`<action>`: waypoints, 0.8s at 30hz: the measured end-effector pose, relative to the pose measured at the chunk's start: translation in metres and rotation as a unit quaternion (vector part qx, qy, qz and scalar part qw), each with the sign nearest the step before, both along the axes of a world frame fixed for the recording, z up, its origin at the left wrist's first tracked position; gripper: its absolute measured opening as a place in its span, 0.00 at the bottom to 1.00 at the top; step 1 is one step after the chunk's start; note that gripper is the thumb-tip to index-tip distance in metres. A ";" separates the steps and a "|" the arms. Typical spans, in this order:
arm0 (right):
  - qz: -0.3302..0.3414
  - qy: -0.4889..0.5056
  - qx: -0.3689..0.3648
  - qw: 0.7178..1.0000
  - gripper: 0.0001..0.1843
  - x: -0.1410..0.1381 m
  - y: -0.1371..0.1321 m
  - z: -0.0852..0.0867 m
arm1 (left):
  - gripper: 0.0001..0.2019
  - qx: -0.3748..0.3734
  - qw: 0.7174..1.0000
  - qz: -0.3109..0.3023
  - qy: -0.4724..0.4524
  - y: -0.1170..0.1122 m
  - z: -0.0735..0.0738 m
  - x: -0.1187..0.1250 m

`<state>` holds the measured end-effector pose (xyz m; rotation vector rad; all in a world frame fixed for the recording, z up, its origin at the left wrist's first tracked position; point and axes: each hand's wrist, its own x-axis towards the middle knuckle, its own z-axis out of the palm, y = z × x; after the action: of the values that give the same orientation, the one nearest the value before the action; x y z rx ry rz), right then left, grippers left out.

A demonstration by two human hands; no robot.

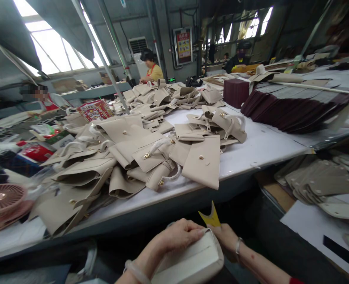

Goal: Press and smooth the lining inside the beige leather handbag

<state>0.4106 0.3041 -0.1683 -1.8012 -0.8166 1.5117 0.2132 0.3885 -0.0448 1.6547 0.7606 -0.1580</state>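
Note:
A boxy cream bag piece (192, 258) with a slit-like line along its side is at the lower middle, close to my body. Over its upper edge curls my left hand (179, 238), gripping it. Just beyond its right corner, my right hand (227, 238) is closed round a flat yellow tool (210, 218) with a V-notched end pointing up. Some of the right hand's fingers are hidden behind the bag piece. Ahead, on the white table (260, 154), lie many beige bag pieces (202, 161) with gold-coloured fittings and wrapped handles.
A pink fan (4, 199) stands at the left table edge. Stacks of dark maroon panels (293, 108) occupy the right side of the table. Grey flat pieces (325, 181) lie at the lower right. Other people, including a person in yellow (154, 73), are farther back.

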 end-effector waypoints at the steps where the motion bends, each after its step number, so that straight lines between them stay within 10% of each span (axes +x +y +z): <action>1: 0.012 -0.017 0.006 1.000 0.21 0.018 -0.002 0.010 | 0.27 -0.003 1.000 0.006 0.003 0.000 -0.001 0.000; 6: 0.197 -0.020 -0.023 0.980 0.31 0.085 0.000 0.080 | 0.25 -0.012 0.999 0.044 0.016 0.002 -0.009 -0.002; 10: 0.436 -0.115 0.077 0.889 0.22 0.076 0.024 0.119 | 0.32 -0.011 0.996 0.085 0.026 0.002 -0.015 -0.001; 14: 0.488 -0.245 0.183 0.818 0.14 0.055 0.051 0.123 | 0.39 0.016 0.994 0.107 0.003 -0.001 -0.014 -0.001; 24: 0.520 -0.439 0.323 0.658 0.27 0.032 0.067 0.115 | 0.21 0.080 0.994 0.056 -0.044 -0.002 0.016 -0.002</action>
<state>0.4423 0.3708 -0.0533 -1.3814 -2.7928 0.4520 0.2107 0.3869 -0.0291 1.7520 0.8134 0.0563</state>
